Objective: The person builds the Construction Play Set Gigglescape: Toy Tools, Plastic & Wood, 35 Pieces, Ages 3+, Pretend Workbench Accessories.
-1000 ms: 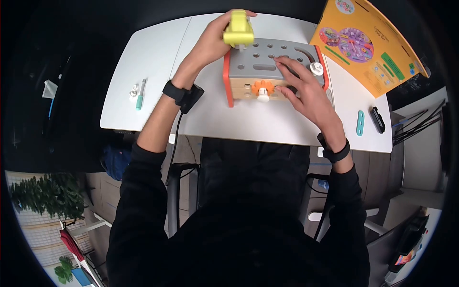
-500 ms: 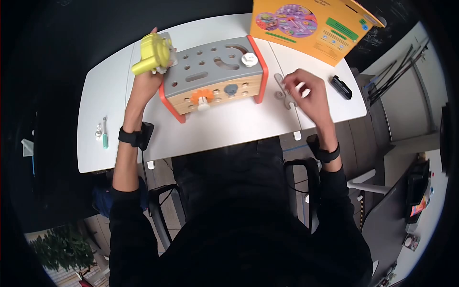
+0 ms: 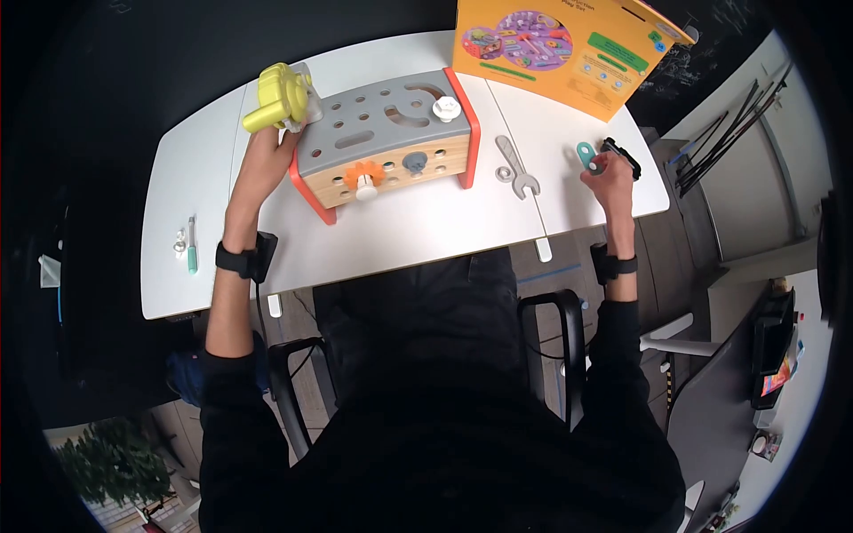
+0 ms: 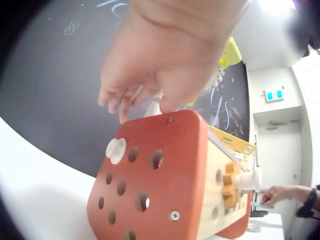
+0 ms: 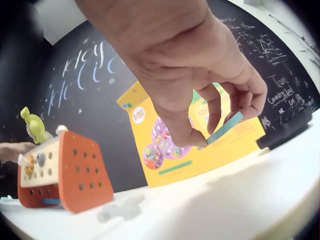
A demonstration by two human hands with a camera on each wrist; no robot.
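Observation:
My left hand (image 3: pixel 264 173) is at the left end of a toy workbench (image 3: pixel 355 124), its fingers curled round the pale lower part of a yellow-green toy circular saw (image 3: pixel 277 96). In the left wrist view, the thumb lies at the top edge of the bench's red side panel (image 4: pixel 155 170), and the hand partly hides the saw. My right hand (image 3: pixel 613 185) pinches a teal strip with holes (image 3: pixel 585 153) between thumb and fingers. The right wrist view shows the strip (image 5: pixel 225 129) tilted, above the white tabletop.
An orange gear (image 3: pixel 362 174) with a white bolt and a grey piece (image 3: pixel 415 163) sit in the bench front. Between bench and right hand lie a grey wrench (image 3: pixel 517 169) and nut (image 3: pixel 505 173). A black object (image 3: pixel 622 157), yellow box (image 3: pixel 569 53) and teal-handled screwdriver (image 3: pixel 192 247) are also there.
The right hand has moved from the bench front, past the wrench, to the teal strip and taken hold of it. The head view has turned right. The left hand stays by the saw.

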